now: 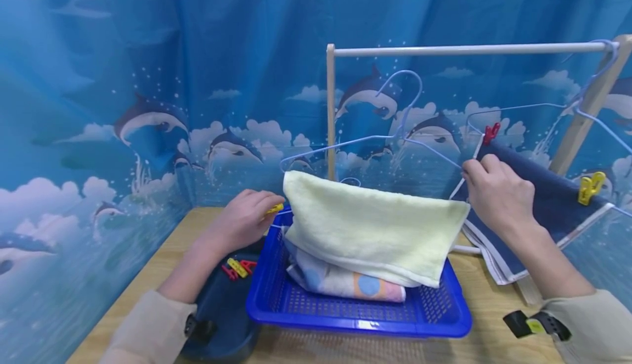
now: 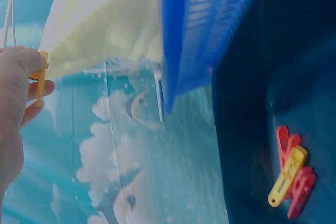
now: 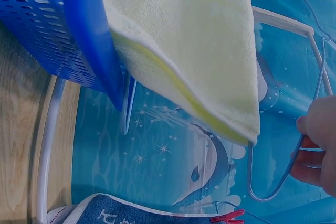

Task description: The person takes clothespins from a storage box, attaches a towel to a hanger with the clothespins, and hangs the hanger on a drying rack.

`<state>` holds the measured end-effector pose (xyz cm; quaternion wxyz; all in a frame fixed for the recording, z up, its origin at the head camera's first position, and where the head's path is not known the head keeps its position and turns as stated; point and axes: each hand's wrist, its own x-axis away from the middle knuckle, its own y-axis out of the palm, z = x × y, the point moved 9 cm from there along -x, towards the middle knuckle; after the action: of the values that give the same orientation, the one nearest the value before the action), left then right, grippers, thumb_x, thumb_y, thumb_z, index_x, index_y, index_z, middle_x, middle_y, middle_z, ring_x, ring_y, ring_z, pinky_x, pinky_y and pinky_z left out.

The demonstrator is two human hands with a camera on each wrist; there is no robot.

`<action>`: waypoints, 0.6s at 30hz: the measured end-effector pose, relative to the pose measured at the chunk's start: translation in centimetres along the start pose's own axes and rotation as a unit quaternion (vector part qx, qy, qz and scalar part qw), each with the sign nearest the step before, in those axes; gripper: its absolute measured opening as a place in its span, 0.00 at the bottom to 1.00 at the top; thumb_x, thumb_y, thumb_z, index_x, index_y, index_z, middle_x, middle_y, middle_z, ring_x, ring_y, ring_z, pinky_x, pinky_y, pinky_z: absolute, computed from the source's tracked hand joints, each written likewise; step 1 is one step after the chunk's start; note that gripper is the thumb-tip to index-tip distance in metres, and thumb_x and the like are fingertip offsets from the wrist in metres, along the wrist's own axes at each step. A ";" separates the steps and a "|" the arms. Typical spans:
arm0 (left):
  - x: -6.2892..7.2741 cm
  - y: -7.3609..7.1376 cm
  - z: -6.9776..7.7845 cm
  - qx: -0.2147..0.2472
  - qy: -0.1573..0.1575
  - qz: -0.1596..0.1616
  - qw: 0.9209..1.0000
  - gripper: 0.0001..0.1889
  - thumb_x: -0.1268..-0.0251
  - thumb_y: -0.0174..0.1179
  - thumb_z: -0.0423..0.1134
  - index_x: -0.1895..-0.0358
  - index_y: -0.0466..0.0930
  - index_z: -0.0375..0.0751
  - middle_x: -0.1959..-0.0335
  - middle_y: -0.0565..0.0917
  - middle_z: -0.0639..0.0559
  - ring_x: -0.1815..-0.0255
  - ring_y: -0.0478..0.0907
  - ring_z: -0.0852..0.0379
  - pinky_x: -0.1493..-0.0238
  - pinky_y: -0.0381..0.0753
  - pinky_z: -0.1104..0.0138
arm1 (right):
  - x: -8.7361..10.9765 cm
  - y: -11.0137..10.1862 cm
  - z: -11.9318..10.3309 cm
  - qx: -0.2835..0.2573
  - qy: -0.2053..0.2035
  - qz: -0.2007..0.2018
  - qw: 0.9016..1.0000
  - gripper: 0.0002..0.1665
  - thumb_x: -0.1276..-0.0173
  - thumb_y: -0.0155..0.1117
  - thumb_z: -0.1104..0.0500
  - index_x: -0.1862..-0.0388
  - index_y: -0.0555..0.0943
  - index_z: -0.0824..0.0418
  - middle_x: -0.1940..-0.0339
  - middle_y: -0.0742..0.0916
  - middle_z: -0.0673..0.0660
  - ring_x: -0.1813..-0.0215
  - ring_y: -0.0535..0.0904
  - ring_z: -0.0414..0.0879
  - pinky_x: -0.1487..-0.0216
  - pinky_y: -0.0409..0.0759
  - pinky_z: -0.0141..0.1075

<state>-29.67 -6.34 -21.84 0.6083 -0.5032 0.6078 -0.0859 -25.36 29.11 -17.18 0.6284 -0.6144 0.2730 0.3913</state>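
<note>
A pale yellow towel [image 1: 375, 227] is draped over the lower bar of a light-blue wire hanger [image 1: 365, 138] above the blue basket [image 1: 360, 324]. My right hand [image 1: 501, 191] pinches the hanger near its right end, seen closely in the right wrist view. At the towel's left side, my left hand [image 1: 249, 216] pinches a yellow clothespin [image 2: 42, 80] between thumb and fingers. In the left wrist view the pin is beside the towel's corner; whether it bites the cloth I cannot tell. A patterned towel [image 1: 345, 283] lies in the basket below.
Several red and yellow clothespins [image 1: 239, 268] lie in a dark tray [image 1: 222, 320] left of the basket. A rack with a white rod [image 1: 469, 50] stands behind. At right, a navy towel [image 1: 533, 188] hangs from another hanger with a red clip [image 1: 491, 132] and a yellow clip [image 1: 591, 187].
</note>
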 end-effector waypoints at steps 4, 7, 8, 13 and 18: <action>-0.7 0.0 0.9 0.017 0.022 0.015 0.999 0.14 0.54 0.71 0.31 0.63 0.78 0.37 0.66 0.82 0.49 0.65 0.79 0.53 0.59 0.77 0.60 | 0.1 0.2 -0.1 -0.002 0.003 -0.009 1.000 0.11 0.44 0.66 0.68 0.62 0.77 0.65 0.73 0.76 0.63 0.77 0.71 0.55 0.88 0.67 0.44; -0.9 -0.1 1.3 0.027 0.037 0.029 0.999 0.13 0.55 0.71 0.29 0.66 0.77 0.36 0.67 0.81 0.48 0.66 0.78 0.53 0.61 0.77 0.61 | 0.1 0.4 -0.1 -0.004 0.003 -0.013 1.000 0.10 0.44 0.66 0.68 0.62 0.77 0.65 0.73 0.76 0.63 0.77 0.71 0.55 0.88 0.67 0.44; -0.9 -0.1 1.3 0.029 0.040 0.033 0.998 0.13 0.55 0.71 0.29 0.66 0.77 0.36 0.67 0.81 0.48 0.66 0.77 0.53 0.62 0.77 0.61 | 0.2 0.4 -0.1 -0.004 0.003 -0.013 1.000 0.10 0.44 0.66 0.68 0.62 0.77 0.65 0.73 0.76 0.63 0.77 0.71 0.55 0.88 0.67 0.44; -1.2 -0.3 1.5 0.044 0.050 0.048 0.997 0.12 0.54 0.68 0.27 0.66 0.77 0.38 0.62 0.78 0.44 0.66 0.75 0.50 0.65 0.77 0.61 | 0.1 0.4 -0.1 -0.001 0.003 -0.013 1.000 0.11 0.45 0.67 0.68 0.62 0.77 0.65 0.72 0.76 0.63 0.77 0.71 0.55 0.87 0.67 0.44; -1.6 -0.4 1.6 0.063 0.052 0.060 0.995 0.12 0.52 0.62 0.20 0.63 0.77 0.35 0.57 0.76 0.38 0.66 0.76 0.49 0.67 0.78 0.62 | 0.1 0.4 -0.2 0.001 -0.001 -0.013 1.000 0.12 0.45 0.67 0.68 0.62 0.77 0.66 0.72 0.77 0.63 0.76 0.72 0.55 0.87 0.68 0.44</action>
<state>-28.56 -4.59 -20.88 0.6105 -0.4216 0.6610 -0.1128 -25.65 28.92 -17.48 0.6342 -0.6167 0.2647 0.3840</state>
